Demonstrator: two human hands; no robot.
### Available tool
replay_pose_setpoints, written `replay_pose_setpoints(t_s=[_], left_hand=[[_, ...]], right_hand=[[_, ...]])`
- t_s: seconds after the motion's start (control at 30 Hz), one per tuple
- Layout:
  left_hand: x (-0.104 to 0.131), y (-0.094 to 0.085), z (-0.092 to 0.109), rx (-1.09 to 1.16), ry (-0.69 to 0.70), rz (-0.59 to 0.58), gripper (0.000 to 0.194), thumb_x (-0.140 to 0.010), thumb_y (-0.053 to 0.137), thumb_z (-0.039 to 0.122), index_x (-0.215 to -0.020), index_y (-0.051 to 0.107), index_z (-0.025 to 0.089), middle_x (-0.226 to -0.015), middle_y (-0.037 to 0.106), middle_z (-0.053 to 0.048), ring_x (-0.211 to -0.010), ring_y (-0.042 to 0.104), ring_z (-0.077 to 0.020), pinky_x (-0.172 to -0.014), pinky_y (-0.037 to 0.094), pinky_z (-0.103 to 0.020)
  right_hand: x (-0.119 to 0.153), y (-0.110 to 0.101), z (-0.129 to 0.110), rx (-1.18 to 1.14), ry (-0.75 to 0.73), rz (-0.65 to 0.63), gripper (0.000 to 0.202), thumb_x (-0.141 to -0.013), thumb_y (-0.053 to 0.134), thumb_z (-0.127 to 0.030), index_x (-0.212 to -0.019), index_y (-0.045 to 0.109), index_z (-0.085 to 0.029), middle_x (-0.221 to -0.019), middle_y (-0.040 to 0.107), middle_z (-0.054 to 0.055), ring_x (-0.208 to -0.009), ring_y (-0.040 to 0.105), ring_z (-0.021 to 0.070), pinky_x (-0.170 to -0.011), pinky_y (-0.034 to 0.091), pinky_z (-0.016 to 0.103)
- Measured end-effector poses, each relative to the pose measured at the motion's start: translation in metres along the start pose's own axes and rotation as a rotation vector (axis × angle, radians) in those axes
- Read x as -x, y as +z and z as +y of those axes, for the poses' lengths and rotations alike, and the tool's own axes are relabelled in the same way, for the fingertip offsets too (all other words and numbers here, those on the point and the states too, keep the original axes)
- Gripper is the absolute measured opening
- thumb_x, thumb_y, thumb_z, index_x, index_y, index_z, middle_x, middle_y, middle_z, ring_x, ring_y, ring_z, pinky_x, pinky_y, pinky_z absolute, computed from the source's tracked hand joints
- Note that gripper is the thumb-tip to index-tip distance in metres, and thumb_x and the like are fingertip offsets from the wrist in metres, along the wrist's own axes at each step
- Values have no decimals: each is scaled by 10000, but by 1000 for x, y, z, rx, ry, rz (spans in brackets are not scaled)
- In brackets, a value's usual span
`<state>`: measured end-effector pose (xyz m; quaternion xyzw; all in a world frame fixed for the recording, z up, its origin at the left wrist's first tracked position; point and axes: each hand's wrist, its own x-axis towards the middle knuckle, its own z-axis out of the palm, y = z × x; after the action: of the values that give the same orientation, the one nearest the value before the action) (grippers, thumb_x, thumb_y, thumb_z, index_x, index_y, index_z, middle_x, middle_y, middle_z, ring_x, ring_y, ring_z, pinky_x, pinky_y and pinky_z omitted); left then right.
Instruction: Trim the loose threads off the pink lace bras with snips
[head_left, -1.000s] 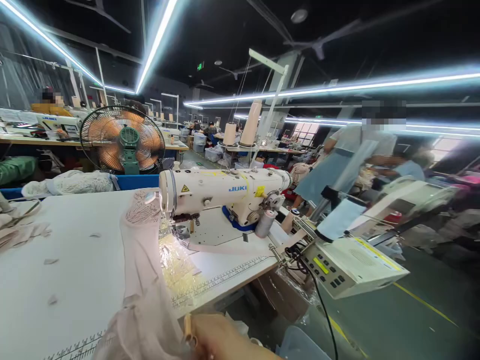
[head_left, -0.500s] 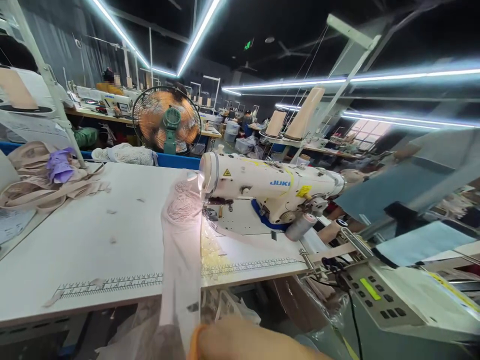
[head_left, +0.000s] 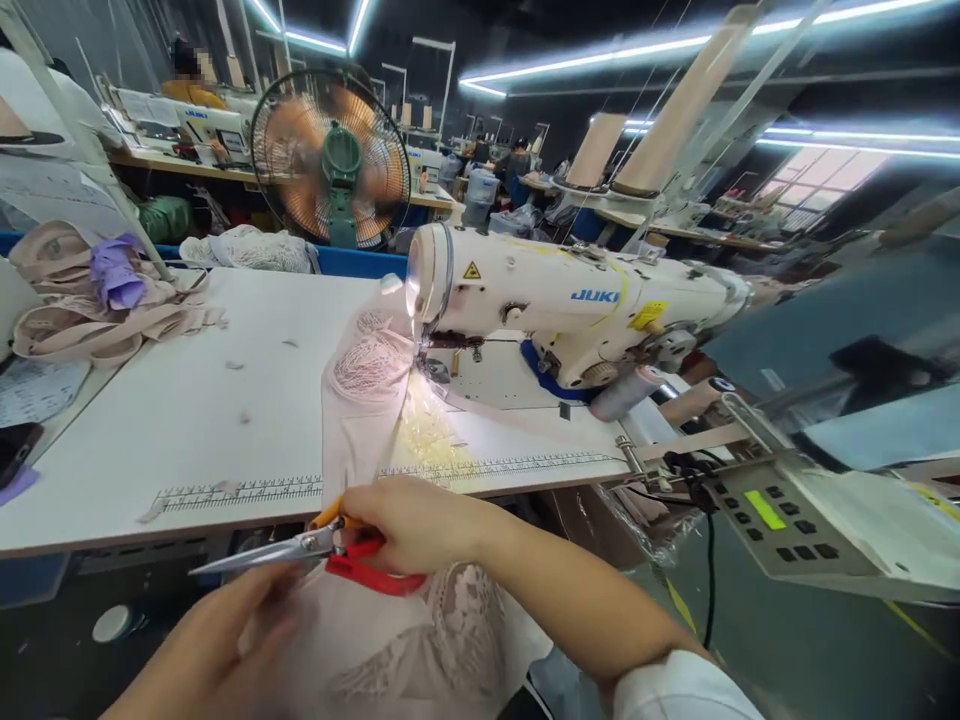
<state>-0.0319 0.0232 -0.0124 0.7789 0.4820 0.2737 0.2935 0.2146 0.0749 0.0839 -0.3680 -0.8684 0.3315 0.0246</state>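
Head view shows a pale pinkish-beige garment (head_left: 356, 405) lying on the white desk (head_left: 187, 400), just left of the needle of the sewing machine (head_left: 517, 290) and stretching toward the front edge. Its upper part carries a raised, rounded patch of stringy lace with a smaller one above it, both warmly lit by the machine lamp; below these the cloth turns smooth and plain, with soft creases. More cloth of like colour, with a lace panel (head_left: 465, 620) of open floral pattern, hangs below the front edge; the hands hide whether the two are joined. The right hand (head_left: 416, 520), at the front edge, has its fingers curled firmly around the red handles of the scissors (head_left: 311, 543), whose silver blades point left and taper to a fine tip. Something orange (head_left: 328, 513) shows beside the thumb, too small to make out. The left hand (head_left: 225, 630) is blurred, its fingers just under the blades; how far they are closed, or on what, I cannot tell. Crinkled yellowish film (head_left: 427, 435) lies right of the garment, near the front edge, while beige straps (head_left: 97, 330) and a purple scrap (head_left: 118, 275) are heaped at the far left corner.
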Motion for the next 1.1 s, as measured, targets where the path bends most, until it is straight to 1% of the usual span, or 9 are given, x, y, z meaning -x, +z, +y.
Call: replay_pose_setpoints(t_s=[0.03,0.13,0.23,0.37,0.5,0.63,0.83,0.93,1.1], left_hand=[[-7,1,8,-18,29,1,229,-771,633,408,-952,685,277,-822,748,-10,-721,697,-190,-639,553,-196],[-27,3,33,5,6,123,146,-758,617,368,-796,677,241,-706,717,-21,-598,655,-182,-501,520,-198],[-35,4,48,115,-55,145,139,-757,593,349,-766,659,227,-688,706,-20,-577,634,-176,-514,516,-216],[-33,4,44,209,-112,83,131,-770,604,336,-829,633,223,-783,690,-21,-698,632,-179,-632,512,-229],[-32,-1,39,348,-187,-27,150,-811,591,339,-732,565,214,-691,577,15,-633,539,-138,-561,454,-197],[-32,-7,40,581,-349,-93,186,-802,627,368,-735,570,204,-690,545,27,-614,493,-118,-529,432,-180],[-33,-5,39,732,-476,13,198,-706,743,350,-697,619,195,-665,579,31,-615,489,-113,-537,424,-177],[-35,-2,38,748,-518,-28,227,-670,771,386,-739,665,197,-672,621,16,-607,507,-131,-538,450,-205],[-37,-2,53,706,-587,70,273,-612,803,410,-747,686,204,-675,662,12,-584,502,-141,-505,420,-212]], right_hand=[[-3,-4,-2,-14,-26,-13,156,-738,575,-193,-786,426,-195,-763,566,0,-657,488,142,-529,326,218],[-10,-14,-4,-75,-69,-59,169,-739,551,-187,-748,383,-201,-724,517,-13,-624,461,131,-523,328,222],[-14,-22,-2,-89,-76,-94,184,-739,530,-172,-725,350,-206,-708,489,-20,-613,449,127,-538,341,226],[-21,-28,-1,-98,-70,-138,179,-726,530,-141,-707,363,-202,-690,484,-25,-626,440,130,-570,339,237],[-28,-32,-4,-124,-75,-178,167,-758,534,-163,-700,382,-198,-668,470,-36,-626,416,126,-590,328,246],[-34,-34,-4,-91,-104,-191,200,-777,536,-175,-685,361,-201,-648,439,-45,-611,406,121,-572,321,244],[-37,-32,-4,-34,-155,-196,197,-786,517,-154,-686,355,-202,-658,448,-35,-606,423,126,-555,331,248],[-37,-32,-6,-16,-151,-202,198,-787,513,-148,-686,352,-204,-670,461,-27,-615,435,131,-552,342,249],[-36,-31,-6,-8,-169,-208,212,-790,514,-150,-677,344,-208,-666,460,-26,-609,436,135,-535,348,252]])
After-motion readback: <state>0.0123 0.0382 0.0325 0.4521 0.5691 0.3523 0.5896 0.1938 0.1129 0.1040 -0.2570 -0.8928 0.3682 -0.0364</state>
